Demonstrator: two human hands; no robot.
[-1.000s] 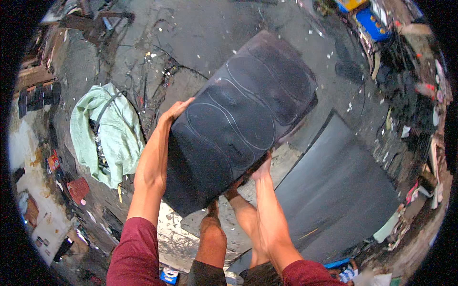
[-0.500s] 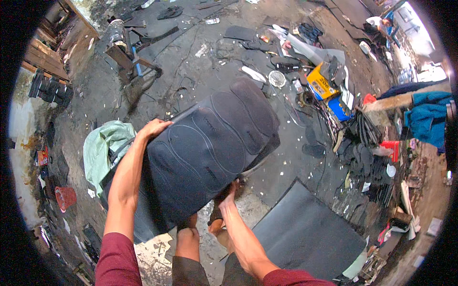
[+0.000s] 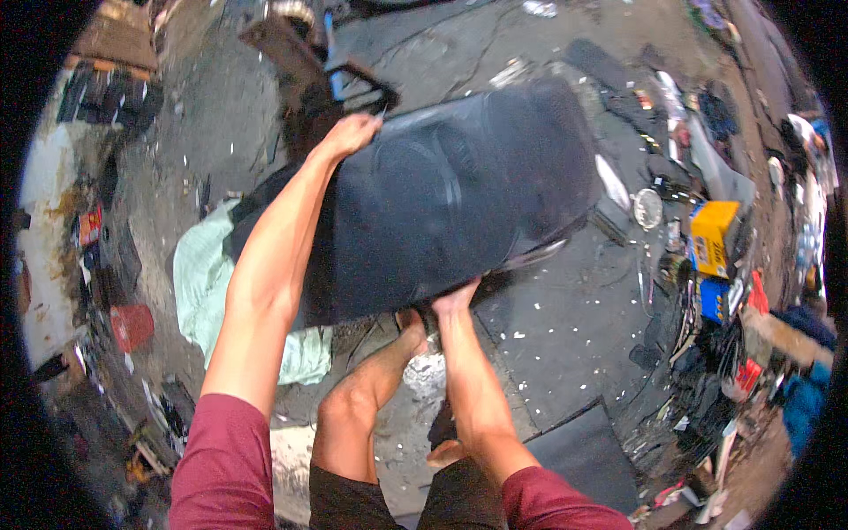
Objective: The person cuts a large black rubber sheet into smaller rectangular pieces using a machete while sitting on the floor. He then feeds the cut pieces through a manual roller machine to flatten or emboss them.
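Observation:
A wide black rubber-looking sheet (image 3: 442, 190), moulded with curved sole-shaped outlines, is held up off the floor in front of me. My left hand (image 3: 352, 134) is closed on its far edge, fingers partly hidden. At the near edge, my right hand (image 3: 457, 298) grips from below, with its fingers out of sight under the sheet. Layered edges show at the sheet's right end, but I cannot tell how many layers there are. A pale green cloth (image 3: 205, 278) lies under and beside the left end.
Another dark flat sheet (image 3: 587, 459) lies on the floor at lower right. A blue-and-black metal stand (image 3: 334, 57) is beyond my left hand. Scraps, a yellow box (image 3: 714, 234) and a blue box (image 3: 714, 299) clutter the right side. At far left is a red basket (image 3: 132, 327).
Both hands have carried the black sheet forward and to the right, toward the metal stand. The green cloth now shows more along the near side. The view has shifted too.

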